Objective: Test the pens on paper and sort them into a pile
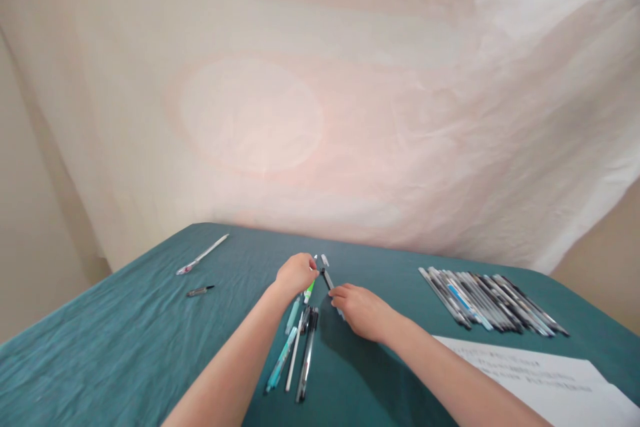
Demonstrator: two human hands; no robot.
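Observation:
In the middle of the table, a slim pen [329, 280] with a grey-black barrel and a pale, clear-looking end slants between my hands. My right hand [363, 312] is closed around its lower part, which the fingers partly hide. The pinched fingertips of my left hand [299, 271] meet the pen at a dark spot near its upper end. Just under the left fingers lies a green-and-white pen [309, 291], partly covered by them. Closer to me is a loose group: a turquoise pen [282, 359], a thin white pen [295, 355] and a clear, black-ended pen [307, 355].
A long row of pens [487, 300] lies side by side on the right. Sheets of paper with writing [530, 370] are at the front right. At the left rest a white pen [203, 255] and a short dark-tipped piece [200, 291]. Dark green cloth [125, 340] covers the table.

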